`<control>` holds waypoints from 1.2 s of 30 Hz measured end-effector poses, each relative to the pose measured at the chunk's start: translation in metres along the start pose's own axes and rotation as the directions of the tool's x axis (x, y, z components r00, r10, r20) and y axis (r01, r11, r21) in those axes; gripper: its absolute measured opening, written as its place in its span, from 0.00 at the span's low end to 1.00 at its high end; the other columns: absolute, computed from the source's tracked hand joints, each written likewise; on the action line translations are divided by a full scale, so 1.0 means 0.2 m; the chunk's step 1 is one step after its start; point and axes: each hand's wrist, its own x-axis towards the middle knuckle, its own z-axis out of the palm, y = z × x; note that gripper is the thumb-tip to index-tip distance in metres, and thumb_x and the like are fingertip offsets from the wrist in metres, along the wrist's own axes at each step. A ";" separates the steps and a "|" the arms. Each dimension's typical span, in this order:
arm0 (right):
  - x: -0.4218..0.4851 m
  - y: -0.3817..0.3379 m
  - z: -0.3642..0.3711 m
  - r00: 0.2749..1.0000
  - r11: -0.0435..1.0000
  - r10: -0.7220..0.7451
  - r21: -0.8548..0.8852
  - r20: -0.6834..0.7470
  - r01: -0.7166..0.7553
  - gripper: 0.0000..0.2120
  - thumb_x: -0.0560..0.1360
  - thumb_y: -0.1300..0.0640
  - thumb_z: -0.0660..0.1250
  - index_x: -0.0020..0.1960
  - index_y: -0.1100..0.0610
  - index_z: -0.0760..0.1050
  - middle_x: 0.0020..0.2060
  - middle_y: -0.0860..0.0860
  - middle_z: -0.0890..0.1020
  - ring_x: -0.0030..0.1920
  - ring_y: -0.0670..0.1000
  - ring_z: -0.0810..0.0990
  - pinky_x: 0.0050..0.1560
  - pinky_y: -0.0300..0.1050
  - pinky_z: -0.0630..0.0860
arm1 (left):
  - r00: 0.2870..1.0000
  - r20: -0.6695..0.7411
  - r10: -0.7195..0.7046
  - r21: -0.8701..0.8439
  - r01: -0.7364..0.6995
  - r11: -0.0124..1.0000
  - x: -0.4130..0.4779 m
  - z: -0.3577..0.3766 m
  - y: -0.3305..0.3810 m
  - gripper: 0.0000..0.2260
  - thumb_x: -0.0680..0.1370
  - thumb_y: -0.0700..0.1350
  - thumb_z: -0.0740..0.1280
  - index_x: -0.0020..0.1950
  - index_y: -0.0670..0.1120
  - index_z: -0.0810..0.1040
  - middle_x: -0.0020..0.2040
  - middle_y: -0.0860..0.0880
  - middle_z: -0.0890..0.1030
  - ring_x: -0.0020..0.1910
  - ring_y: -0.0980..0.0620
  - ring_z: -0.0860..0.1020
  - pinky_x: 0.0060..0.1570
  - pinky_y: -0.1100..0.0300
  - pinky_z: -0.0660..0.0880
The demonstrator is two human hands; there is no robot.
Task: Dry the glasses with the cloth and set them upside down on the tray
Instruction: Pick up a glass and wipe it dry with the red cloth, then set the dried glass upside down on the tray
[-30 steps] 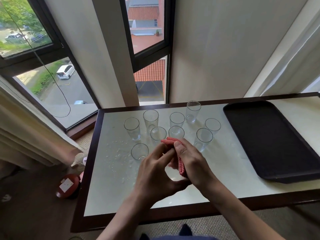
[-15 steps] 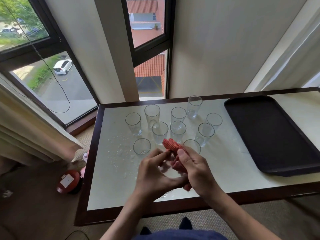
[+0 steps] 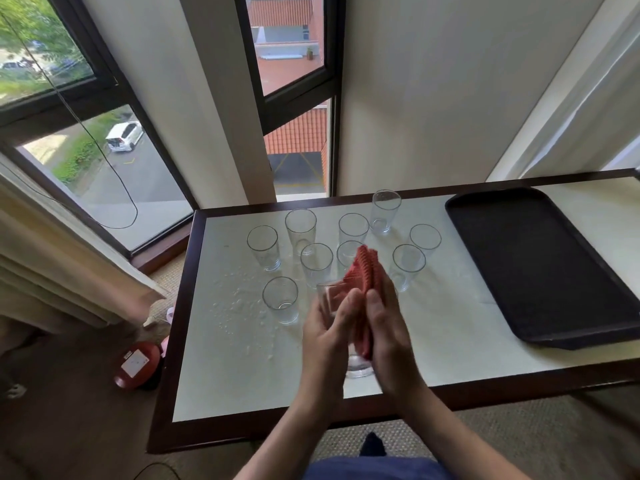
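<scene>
My left hand (image 3: 330, 336) grips a clear glass (image 3: 358, 367) above the near middle of the table, its rim tipped away from me. My right hand (image 3: 388, 332) holds a red cloth (image 3: 367, 271) against the glass's right side, and part of the cloth is tucked into the mouth. Several other clear glasses stand upright in a cluster behind, such as one (image 3: 281, 299) at the near left and one (image 3: 385, 211) at the back. The dark tray (image 3: 540, 265) lies to the right with nothing on it.
The white table top (image 3: 242, 368) has a dark wooden frame and water droplets left of the glasses. Windows and a wall rise behind the table. A red round object (image 3: 136, 365) lies on the floor at the left, beside a curtain.
The glass has come up off the table in my left hand. The cloth now stands higher and sits partly inside the glass's mouth. The camera view has shifted a little.
</scene>
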 end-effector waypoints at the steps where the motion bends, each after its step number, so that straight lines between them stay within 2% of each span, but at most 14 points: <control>1: 0.03 -0.02 0.00 0.996 0.994 0.076 0.088 -0.040 -0.072 0.23 0.80 0.47 0.59 0.72 0.56 0.69 0.58 0.50 0.83 0.62 0.53 0.80 0.59 0.45 0.77 | 1.000 0.002 0.008 0.007 -0.008 1.000 -0.01 0.02 0.00 0.27 0.70 0.57 0.73 0.60 0.39 0.78 0.52 0.42 0.85 0.52 0.48 0.84 0.53 0.55 0.81; 3: 0.07 -0.04 0.00 0.984 0.977 0.164 0.144 -0.061 -0.154 0.24 0.78 0.42 0.59 0.67 0.56 0.73 0.53 0.51 0.85 0.56 0.54 0.83 0.52 0.43 0.79 | 1.000 -0.013 0.019 -0.013 -0.019 1.000 0.00 0.03 0.01 0.29 0.69 0.58 0.72 0.60 0.38 0.78 0.50 0.45 0.86 0.51 0.50 0.84 0.49 0.60 0.81; 6: 0.01 -0.02 0.05 0.998 0.992 0.067 -0.103 -0.021 -0.069 0.26 0.78 0.41 0.56 0.74 0.44 0.65 0.62 0.43 0.81 0.60 0.43 0.81 0.59 0.41 0.77 | 0.999 -0.031 0.041 -0.077 -0.043 0.996 0.05 0.01 0.04 0.26 0.70 0.59 0.72 0.53 0.37 0.78 0.42 0.43 0.82 0.42 0.51 0.82 0.42 0.62 0.79; 8: -0.06 0.02 0.09 0.997 0.967 0.068 -0.245 -0.043 -0.076 0.24 0.79 0.37 0.55 0.74 0.35 0.61 0.65 0.37 0.78 0.62 0.39 0.78 0.61 0.40 0.75 | 0.996 -0.078 0.054 -0.094 -0.062 0.994 0.09 -0.02 0.06 0.23 0.69 0.60 0.74 0.47 0.41 0.78 0.36 0.50 0.79 0.36 0.55 0.78 0.38 0.64 0.77; 12: 0.00 0.07 0.09 0.932 0.948 0.318 0.032 -0.176 -0.317 0.21 0.82 0.40 0.55 0.58 0.51 0.80 0.49 0.55 0.86 0.53 0.58 0.85 0.60 0.60 0.78 | 0.995 -0.101 0.025 -0.020 -0.027 0.999 0.10 -0.06 0.01 0.31 0.68 0.62 0.74 0.56 0.37 0.76 0.42 0.48 0.82 0.40 0.51 0.82 0.42 0.58 0.78; 14: 0.07 0.08 0.06 0.832 0.851 0.523 0.173 -0.186 -0.496 0.22 0.83 0.46 0.55 0.51 0.58 0.83 0.45 0.58 0.87 0.49 0.60 0.86 0.59 0.63 0.78 | 0.994 -0.114 -0.001 0.049 0.007 0.999 0.07 -0.09 -0.03 0.41 0.63 0.67 0.77 0.63 0.39 0.75 0.48 0.45 0.83 0.44 0.48 0.84 0.45 0.55 0.80; 16: 0.09 0.14 0.03 0.809 0.833 0.554 0.130 -0.196 -0.539 0.22 0.83 0.47 0.56 0.48 0.60 0.83 0.42 0.59 0.87 0.45 0.61 0.86 0.56 0.62 0.80 | 0.992 -0.127 0.023 0.147 -0.004 0.989 0.05 -0.15 -0.05 0.40 0.60 0.69 0.77 0.65 0.47 0.76 0.56 0.43 0.83 0.51 0.53 0.85 0.49 0.60 0.81; 18: 0.08 0.19 -0.01 0.860 0.850 0.435 -0.194 -0.265 -0.490 0.22 0.82 0.44 0.56 0.47 0.57 0.81 0.39 0.53 0.86 0.42 0.55 0.84 0.49 0.52 0.81 | 0.989 -0.128 0.071 0.255 -0.036 0.966 0.03 -0.22 -0.06 0.36 0.60 0.68 0.76 0.63 0.52 0.76 0.56 0.45 0.82 0.50 0.63 0.83 0.46 0.71 0.77; 20: 0.03 0.27 -0.07 0.926 0.750 0.252 -0.547 -0.282 -0.371 0.19 0.83 0.44 0.55 0.48 0.54 0.79 0.39 0.48 0.83 0.42 0.51 0.81 0.41 0.45 0.74 | 0.989 -0.131 0.065 0.308 -0.021 0.951 0.01 -0.30 -0.06 0.33 0.60 0.66 0.75 0.61 0.55 0.78 0.55 0.46 0.83 0.49 0.62 0.83 0.46 0.71 0.76; 24: -0.07 0.53 -0.19 0.990 0.490 0.119 -0.863 -0.076 -0.125 0.18 0.82 0.45 0.56 0.49 0.57 0.76 0.43 0.51 0.81 0.45 0.55 0.80 0.41 0.43 0.71 | 0.986 -0.165 0.024 0.294 0.026 0.956 -0.03 -0.45 -0.06 0.32 0.59 0.65 0.74 0.60 0.55 0.79 0.53 0.49 0.84 0.48 0.63 0.84 0.44 0.73 0.76; 27: -0.09 0.70 -0.20 0.978 0.216 0.205 -0.976 0.030 -0.015 0.23 0.80 0.44 0.55 0.56 0.61 0.78 0.53 0.59 0.81 0.52 0.61 0.81 0.45 0.52 0.82 | 0.982 -0.189 -0.005 0.316 0.066 0.946 -0.04 -0.52 -0.07 0.30 0.59 0.65 0.74 0.58 0.57 0.79 0.54 0.48 0.84 0.48 0.61 0.84 0.44 0.71 0.76; 31: -0.08 0.80 -0.17 0.936 0.001 0.348 -0.999 0.046 0.049 0.31 0.76 0.40 0.52 0.66 0.59 0.76 0.65 0.60 0.78 0.64 0.66 0.77 0.55 0.59 0.81 | 0.980 -0.197 -0.036 0.321 0.099 0.942 -0.04 -0.57 -0.07 0.33 0.57 0.65 0.75 0.60 0.56 0.79 0.55 0.48 0.84 0.50 0.57 0.83 0.43 0.71 0.75; 34: -0.08 0.79 -0.16 0.902 -0.004 0.432 -1.000 0.025 0.030 0.34 0.77 0.37 0.47 0.80 0.52 0.54 0.80 0.53 0.52 0.79 0.64 0.52 0.73 0.63 0.60 | 0.979 -0.192 -0.063 0.319 0.123 0.940 -0.04 -0.58 -0.08 0.33 0.58 0.64 0.77 0.61 0.55 0.79 0.56 0.47 0.84 0.55 0.50 0.82 0.48 0.64 0.74; 36: -0.09 0.76 -0.18 0.906 0.057 0.423 -0.998 0.034 0.011 0.33 0.79 0.39 0.50 0.81 0.48 0.46 0.80 0.48 0.42 0.79 0.61 0.40 0.76 0.62 0.47 | 0.980 -0.186 -0.073 0.323 0.131 0.937 -0.03 -0.58 -0.10 0.33 0.58 0.64 0.77 0.61 0.55 0.80 0.55 0.48 0.84 0.56 0.48 0.82 0.47 0.64 0.74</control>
